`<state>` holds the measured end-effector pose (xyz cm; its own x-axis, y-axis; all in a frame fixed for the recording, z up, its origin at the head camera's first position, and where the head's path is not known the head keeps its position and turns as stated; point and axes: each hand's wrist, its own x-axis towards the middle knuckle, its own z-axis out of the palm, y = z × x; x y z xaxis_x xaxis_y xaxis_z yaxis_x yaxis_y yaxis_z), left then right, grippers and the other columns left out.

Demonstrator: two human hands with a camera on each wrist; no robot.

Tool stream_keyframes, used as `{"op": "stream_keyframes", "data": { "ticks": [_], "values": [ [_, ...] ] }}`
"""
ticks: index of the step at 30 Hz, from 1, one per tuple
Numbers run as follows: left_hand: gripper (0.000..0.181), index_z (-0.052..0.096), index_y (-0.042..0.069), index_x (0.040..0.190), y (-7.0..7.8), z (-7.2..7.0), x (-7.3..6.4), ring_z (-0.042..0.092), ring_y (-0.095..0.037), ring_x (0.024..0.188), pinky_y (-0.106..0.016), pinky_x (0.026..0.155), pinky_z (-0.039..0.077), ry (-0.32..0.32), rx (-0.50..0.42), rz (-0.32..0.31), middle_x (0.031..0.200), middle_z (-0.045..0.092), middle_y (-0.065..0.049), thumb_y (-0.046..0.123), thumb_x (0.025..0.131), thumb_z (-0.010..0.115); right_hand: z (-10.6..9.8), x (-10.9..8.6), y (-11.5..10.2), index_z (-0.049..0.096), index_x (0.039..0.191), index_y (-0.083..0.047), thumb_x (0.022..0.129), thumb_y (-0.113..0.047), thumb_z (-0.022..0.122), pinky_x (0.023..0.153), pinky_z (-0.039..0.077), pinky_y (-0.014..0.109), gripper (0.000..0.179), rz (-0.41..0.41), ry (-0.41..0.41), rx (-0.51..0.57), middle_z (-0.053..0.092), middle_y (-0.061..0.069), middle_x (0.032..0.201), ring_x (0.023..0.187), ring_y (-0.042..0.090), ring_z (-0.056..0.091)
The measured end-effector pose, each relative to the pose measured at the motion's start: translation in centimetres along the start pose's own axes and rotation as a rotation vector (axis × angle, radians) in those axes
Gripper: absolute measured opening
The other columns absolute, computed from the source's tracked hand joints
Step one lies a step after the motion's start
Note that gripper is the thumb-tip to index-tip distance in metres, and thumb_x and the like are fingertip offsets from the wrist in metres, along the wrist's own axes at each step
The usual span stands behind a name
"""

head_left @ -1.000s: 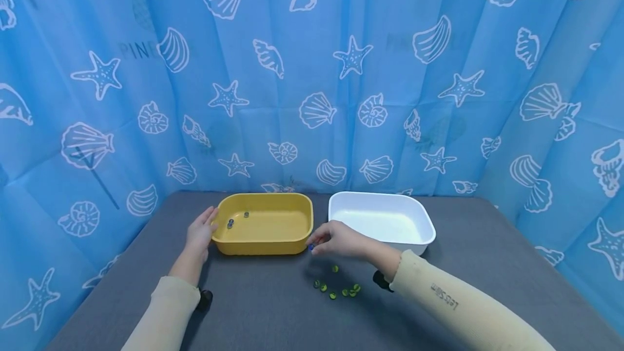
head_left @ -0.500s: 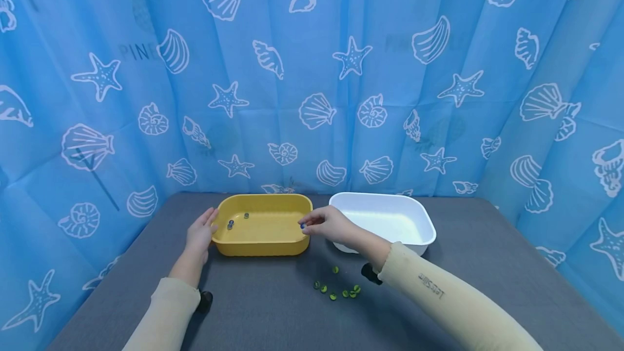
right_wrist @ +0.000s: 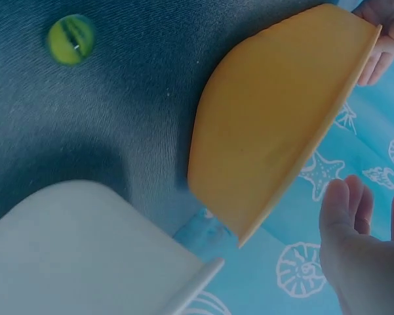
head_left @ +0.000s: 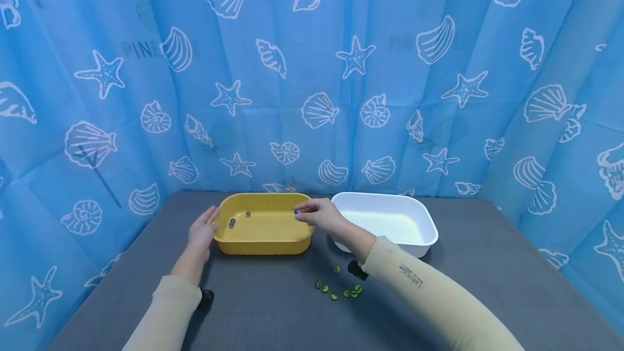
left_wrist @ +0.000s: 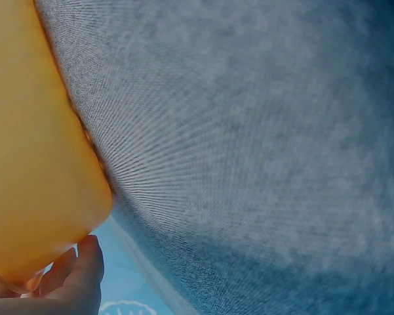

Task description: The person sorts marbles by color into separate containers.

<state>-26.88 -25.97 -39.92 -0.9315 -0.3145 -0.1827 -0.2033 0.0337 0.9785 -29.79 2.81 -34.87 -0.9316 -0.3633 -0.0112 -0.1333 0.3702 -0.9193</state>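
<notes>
A yellow tub (head_left: 265, 248) stands on the left of the table, with two or three small dark bluish marbles (head_left: 232, 222) toward its left end. My left hand (head_left: 201, 232) holds the tub's left end by the rim, fingertips against the outer wall in the left wrist view. My right hand (head_left: 322, 214) is over the tub's right end, pinching a blue marble (head_left: 297, 211) between thumb and fingertips. In the right wrist view most of that marble is cut off at the image edge.
To the right stands a white tub (head_left: 385, 197), partly behind my right hand and forearm. Several green marbles (head_left: 334, 296) lie on the grey tabletop (head_left: 263, 307) in front of the tubs. A blue shell-print curtain (head_left: 312, 69) hangs behind the table.
My right hand has lifted the blue marble from beside the yellow tub's front right corner up and left over its right end. My left hand has stayed at the rim.
</notes>
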Motion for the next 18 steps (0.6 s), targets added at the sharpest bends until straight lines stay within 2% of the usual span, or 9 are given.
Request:
{"op": "stream_keyframes", "data": {
  "ticks": [8, 15, 18],
  "values": [
    [0.055, 0.015, 0.012, 0.156, 0.1, 0.1, -0.1, 0.011, -0.027, 0.147, -0.046, 0.116, 0.019, 0.008, -0.002, 0.000, 0.158, 0.023, -0.003, 0.002, 0.105, 0.031, 1.3, 1.1, 0.0, 0.070, 0.115, -0.003, 0.093, -0.010, 0.067, 0.089, 0.052, 0.045, 0.024, -0.014, -0.004, 0.014, 0.069, 0.009, 0.103, 0.094, 0.020, 0.064],
    [0.055, 0.015, 0.013, 0.156, 0.0, 0.0, 0.2, 0.012, -0.027, 0.147, -0.046, 0.116, 0.019, 0.010, 0.004, 0.000, 0.158, 0.023, -0.003, 0.003, 0.105, 0.031, 2.4, 2.0, 0.5, 0.071, 0.116, -0.005, 0.092, -0.015, 0.068, 0.082, 0.054, 0.039, 0.026, -0.022, -0.027, -0.058, 0.069, 0.008, 0.103, 0.096, 0.021, 0.063],
    [0.055, 0.015, 0.013, 0.156, 0.0, 0.0, 0.2, 0.011, -0.027, 0.147, -0.046, 0.116, 0.019, 0.012, 0.010, 0.001, 0.158, 0.023, -0.003, 0.003, 0.105, 0.032, 3.0, 2.4, 0.7, 0.071, 0.116, -0.004, 0.092, -0.014, 0.068, 0.086, 0.053, 0.041, 0.026, -0.006, -0.016, -0.046, 0.067, 0.010, 0.104, 0.098, 0.023, 0.063]
  ]
}}
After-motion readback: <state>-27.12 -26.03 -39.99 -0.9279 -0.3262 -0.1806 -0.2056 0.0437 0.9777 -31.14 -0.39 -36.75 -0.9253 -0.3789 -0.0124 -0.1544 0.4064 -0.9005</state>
